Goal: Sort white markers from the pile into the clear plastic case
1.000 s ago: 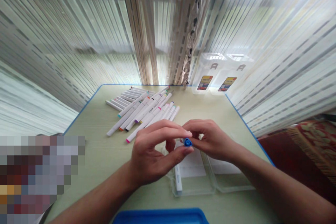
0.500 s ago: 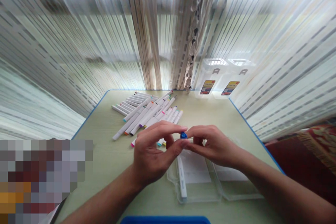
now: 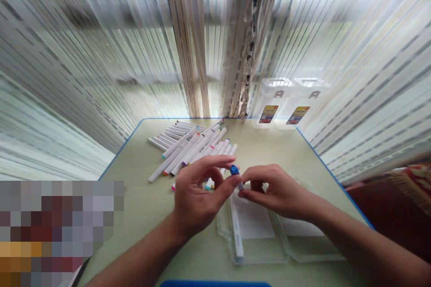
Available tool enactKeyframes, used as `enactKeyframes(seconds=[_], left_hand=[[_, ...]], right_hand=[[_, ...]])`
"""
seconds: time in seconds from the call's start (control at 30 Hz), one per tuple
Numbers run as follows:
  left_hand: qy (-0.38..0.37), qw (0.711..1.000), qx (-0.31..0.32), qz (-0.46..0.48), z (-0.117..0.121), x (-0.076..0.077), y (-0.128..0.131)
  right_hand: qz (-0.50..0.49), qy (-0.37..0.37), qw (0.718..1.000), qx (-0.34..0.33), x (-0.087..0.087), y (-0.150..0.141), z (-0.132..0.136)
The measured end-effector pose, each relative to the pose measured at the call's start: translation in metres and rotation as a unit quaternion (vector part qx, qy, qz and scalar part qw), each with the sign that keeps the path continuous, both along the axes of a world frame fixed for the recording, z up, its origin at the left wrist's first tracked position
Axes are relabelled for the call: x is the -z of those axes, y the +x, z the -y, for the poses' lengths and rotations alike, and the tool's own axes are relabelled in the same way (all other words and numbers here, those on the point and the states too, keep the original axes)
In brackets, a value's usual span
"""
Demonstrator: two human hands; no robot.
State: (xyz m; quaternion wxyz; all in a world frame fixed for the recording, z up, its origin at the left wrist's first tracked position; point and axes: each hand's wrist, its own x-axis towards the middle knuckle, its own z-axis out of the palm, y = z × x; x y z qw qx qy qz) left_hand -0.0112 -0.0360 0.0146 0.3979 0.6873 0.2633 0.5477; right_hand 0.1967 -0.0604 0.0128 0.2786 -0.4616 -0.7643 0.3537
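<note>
While your right hand [image 3: 261, 184], in the head view, pinches the blue-ended marker [image 3: 235, 170] over the clear case [image 3: 261, 261], your left hand [image 3: 198, 195] curves thumb and forefinger about its end, whether gripping I cannot tell.

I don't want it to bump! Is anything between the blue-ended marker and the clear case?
Nothing visible besides the left hand and right hand, both at the blue-ended marker, stands between it and the clear case. Another marker lies inside, along the left edge.
</note>
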Motion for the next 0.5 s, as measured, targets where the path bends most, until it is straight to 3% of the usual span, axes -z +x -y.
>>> enactKeyframes(seconds=[0.2, 0.5], left_hand=[[-0.028, 1.0, -0.007, -0.003, -0.001, 0.002, 0.0], [-0.19, 0.979, -0.024, 0.076, -0.019, -0.003, 0.007]], right_hand=[[0.0, -0.003, 1.0, 0.001, 0.0, 0.0, 0.0], [-0.048, -0.103, 0.994, -0.005, -0.008, -0.002, 0.005]])
